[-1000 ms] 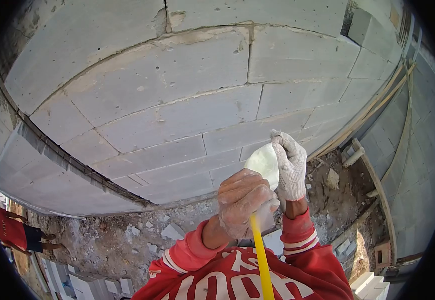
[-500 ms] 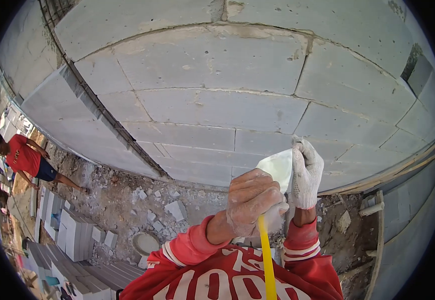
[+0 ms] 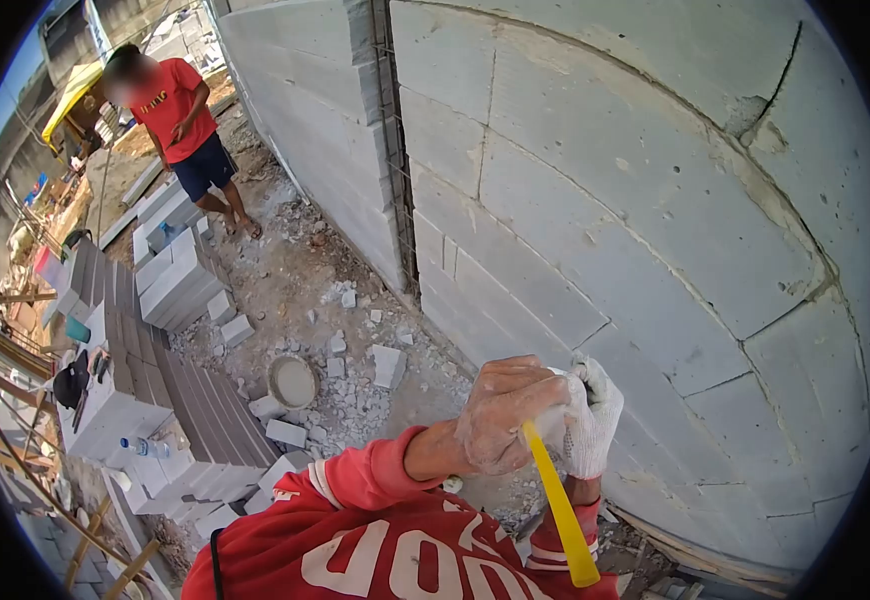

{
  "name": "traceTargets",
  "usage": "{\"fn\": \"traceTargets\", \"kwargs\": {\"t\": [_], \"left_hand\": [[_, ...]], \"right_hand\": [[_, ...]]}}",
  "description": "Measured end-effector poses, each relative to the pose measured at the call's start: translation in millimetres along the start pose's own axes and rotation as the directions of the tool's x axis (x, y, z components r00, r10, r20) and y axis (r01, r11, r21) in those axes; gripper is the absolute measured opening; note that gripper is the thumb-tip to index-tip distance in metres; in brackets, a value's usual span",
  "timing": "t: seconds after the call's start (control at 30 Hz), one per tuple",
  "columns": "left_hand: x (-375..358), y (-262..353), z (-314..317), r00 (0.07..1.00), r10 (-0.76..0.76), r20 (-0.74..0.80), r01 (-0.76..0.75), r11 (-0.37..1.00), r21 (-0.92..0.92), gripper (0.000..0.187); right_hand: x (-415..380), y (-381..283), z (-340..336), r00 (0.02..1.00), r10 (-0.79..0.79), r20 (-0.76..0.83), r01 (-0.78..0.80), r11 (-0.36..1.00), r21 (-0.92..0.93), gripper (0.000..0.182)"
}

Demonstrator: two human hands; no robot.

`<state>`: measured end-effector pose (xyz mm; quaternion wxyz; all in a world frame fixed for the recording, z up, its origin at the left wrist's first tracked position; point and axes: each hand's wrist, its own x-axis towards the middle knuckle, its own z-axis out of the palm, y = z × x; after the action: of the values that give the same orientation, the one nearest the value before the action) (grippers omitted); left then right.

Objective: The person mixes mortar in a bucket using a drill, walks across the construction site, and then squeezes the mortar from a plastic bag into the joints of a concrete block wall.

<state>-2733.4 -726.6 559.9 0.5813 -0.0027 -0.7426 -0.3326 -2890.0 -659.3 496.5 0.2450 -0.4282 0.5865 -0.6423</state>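
My left hand [image 3: 511, 418] is bare and dusted with pale powder. Its fingers are closed around a tool with a long, flat yellow handle [image 3: 563, 510], which slants down toward my chest. The tool's other end is hidden behind my hands. Right beside it, my right hand [image 3: 595, 420] wears a white knitted glove, its fingers curled in against the left hand. What the gloved fingers grip is hidden. Both hands are in front of a wall of large grey blocks [image 3: 595, 250].
A person [image 3: 180, 125] in a red shirt stands at upper left. Stacked grey blocks [image 3: 180, 390] line the left side, with a water bottle [image 3: 145, 447] and a black cap [image 3: 71, 380] on them. A round bucket [image 3: 294, 382] stands among rubble. A vertical gap with rebar [image 3: 395, 150] splits the wall.
My view has swung left, bringing the stacks and the person further in. The tool's pale flat blade, visible before, is now hidden. My gloved fingers have curled in closer to my left hand.
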Motion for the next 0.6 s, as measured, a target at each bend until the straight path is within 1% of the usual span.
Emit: {"fn": "traceTargets", "kwargs": {"t": [0.03, 0.07, 0.1, 0.13, 0.17, 0.2, 0.23, 0.27, 0.3, 0.33, 0.37, 0.4, 0.43, 0.5, 0.53, 0.57, 0.6], "left_hand": [[-3, -6, -3, 0.999, -0.042, -0.016, 0.042, 0.999, -0.011, 0.017], [-7, -11, -7, 0.999, -0.024, -0.030, 0.024, 1.000, -0.005, 0.017], [-10, -19, -17, 0.990, -0.139, -0.008, 0.139, 0.990, 0.018, 0.018], [-15, -27, -22, 0.963, -0.268, 0.005, 0.267, 0.963, 0.041, 0.020], [-22, -36, -21, 0.970, -0.244, -0.001, 0.244, 0.968, 0.052, 0.020], [-30, -48, -19, 0.880, -0.471, -0.058, 0.464, 0.880, -0.103, 0.025], [-31, -59, -18, 0.728, -0.682, -0.074, 0.643, 0.716, -0.271, 0.029], [-32, -73, -18, 0.723, -0.686, -0.082, 0.645, 0.713, -0.276, 0.029], [-27, -84, -18, 0.713, -0.693, -0.102, 0.610, 0.686, -0.396, 0.033], [-25, -92, -17, 0.694, -0.711, -0.113, 0.572, 0.640, -0.513, 0.037], [-10, -91, -18, 0.660, -0.740, -0.128, 0.576, 0.608, -0.546, 0.038], [8, -94, -20, 0.620, -0.773, -0.134, 0.583, 0.568, -0.580, 0.039], [16, -107, -23, 0.585, -0.802, -0.124, 0.552, 0.505, -0.664, 0.036], [38, -124, -29, 0.534, -0.839, -0.107, 0.472, 0.400, -0.785, 0.033], [51, -124, -30, 0.513, -0.853, -0.099, 0.433, 0.356, -0.828, 0.032], [57, -131, -32, 0.509, -0.857, -0.076, 0.442, 0.336, -0.832, 0.032], [62, -137, -35, 0.548, -0.836, -0.019, 0.428, 0.300, -0.853, 0.032]], "right_hand": [[0, 4, 3, 0.999, 0.021, 0.041, -0.024, 0.997, 0.078, 0.009], [2, 5, 8, 0.996, 0.070, -0.060, -0.067, 0.996, 0.055, 0.009], [12, 11, 12, 0.998, 0.009, -0.059, -0.004, 0.997, 0.074, 0.009], [12, 20, 12, 1.000, -0.012, -0.004, 0.012, 1.000, 0.017, 0.010], [11, 26, 12, 0.999, -0.010, 0.053, 0.013, 0.999, -0.049, 0.011], [16, 29, 12, 0.998, -0.031, 0.058, 0.033, 0.998, -0.044, 0.011], [20, 30, 9, 1.000, 0.016, 0.011, -0.015, 0.998, -0.055, 0.013], [23, 31, 6, 0.997, 0.074, -0.036, -0.077, 0.995, -0.070, 0.015], [28, 31, 5, 0.995, 0.093, -0.032, -0.096, 0.992, -0.083, 0.015], [35, 30, 6, 0.998, 0.067, 0.014, -0.065, 0.988, -0.141, 0.015], [37, 28, 6, 0.997, 0.059, 0.052, -0.048, 0.979, -0.200, 0.016], [40, 21, 7, 0.997, 0.074, -0.006, -0.074, 0.983, -0.169, 0.014], [47, 14, 9, 0.994, 0.083, -0.069, -0.092, 0.986, -0.139, 0.013], [58, 6, 7, 0.995, -0.065, -0.080, 0.054, 0.989, -0.137, 0.013], [59, 2, 3, 0.994, -0.046, -0.102, 0.029, 0.988, -0.155, 0.013], [62, -3, 2, 0.993, -0.070, -0.091, 0.052, 0.982, -0.183, 0.013], [66, -5, 0, 0.992, -0.096, -0.076, 0.079, 0.976, -0.205, 0.013]]}}
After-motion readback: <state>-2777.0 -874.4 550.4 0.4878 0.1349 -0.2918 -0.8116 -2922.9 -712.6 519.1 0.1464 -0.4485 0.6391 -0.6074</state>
